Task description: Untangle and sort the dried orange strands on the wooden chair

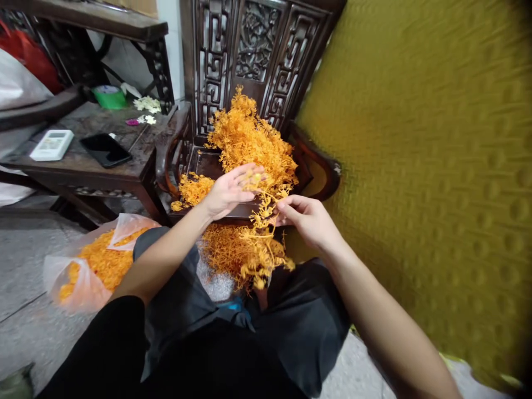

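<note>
My right hand (305,217) pinches a thin orange plastic-looking flower sprig (266,213) between thumb and fingertips. The sprig's small blossoms hang down over my lap, slightly blurred. My left hand (233,191) is open to the left of it, fingers stretched out, with blurred orange blossoms by its fingertips. Behind both hands a tall heap of orange sprigs (253,138) fills much of the carved chair's seat. A smaller orange pile (194,190) lies at the seat's left side. Below, between my knees, are many bare-looking orange stems (226,249).
On the left, a dark side table (78,119) carries a phone (106,149), a white remote (52,145), green tape (110,97) and white flowers (147,104). A plastic bag (89,291) of orange pieces sits on the floor. A yellow-green textured sheet (436,166) stands on the right.
</note>
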The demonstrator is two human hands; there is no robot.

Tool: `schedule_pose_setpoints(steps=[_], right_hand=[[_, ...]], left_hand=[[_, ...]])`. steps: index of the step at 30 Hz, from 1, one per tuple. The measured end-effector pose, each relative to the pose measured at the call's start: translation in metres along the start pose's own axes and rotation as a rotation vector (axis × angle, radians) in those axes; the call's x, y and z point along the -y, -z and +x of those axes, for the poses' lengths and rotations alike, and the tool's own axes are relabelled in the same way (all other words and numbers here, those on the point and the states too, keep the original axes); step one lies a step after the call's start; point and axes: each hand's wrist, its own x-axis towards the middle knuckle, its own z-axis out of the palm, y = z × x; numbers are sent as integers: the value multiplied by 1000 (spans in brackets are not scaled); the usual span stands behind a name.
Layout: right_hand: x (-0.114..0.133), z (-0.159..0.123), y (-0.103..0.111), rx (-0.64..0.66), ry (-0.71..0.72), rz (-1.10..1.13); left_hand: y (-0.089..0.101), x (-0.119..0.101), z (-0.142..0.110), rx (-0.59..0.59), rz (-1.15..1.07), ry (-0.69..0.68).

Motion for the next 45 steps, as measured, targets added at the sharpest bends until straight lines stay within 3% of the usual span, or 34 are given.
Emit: schedule_pose_setpoints(steps=[4, 8, 12, 16, 18, 20, 23, 26, 30, 32, 37, 40, 43, 45], right_hand=[[8, -3, -9, 9, 75, -241], [6, 4, -3, 119, 135, -523], [1, 22, 3, 126, 111, -263], [-10, 43, -2, 280, 41, -97], [-18, 52, -6, 175, 64, 33], [-28, 59, -8, 51, 66, 239], [-38, 70, -8, 18, 16, 487], [-42, 79, -6, 72, -35, 614], [-48, 87, -6, 202, -135, 688], [-52, 89, -8, 229, -165, 696], [-58, 87, -11, 190, -218, 692], [-61, 86, -11, 181, -236, 691], [-63, 84, -12, 140, -219, 702], [-64, 83, -14, 82, -189, 703]], left_hand=[[-16, 17, -8, -104, 50, 102], [-9, 22, -15, -209, 229, 88], [4, 14, -14, -223, 295, 158], [16, 7, -5, -256, 171, 197], [21, 6, 1, -210, 14, 230], [24, 8, 6, -90, -105, 244], [26, 14, 10, 11, -146, 207], [27, 25, 14, -53, -56, 171], [30, 35, 22, -135, 139, 229], [31, 35, 25, -143, 295, 176], [20, 30, 27, -152, 698, 52], [14, 30, 25, -257, 804, 45], [13, 33, 25, -349, 811, 93], [15, 35, 26, -308, 697, 191]])
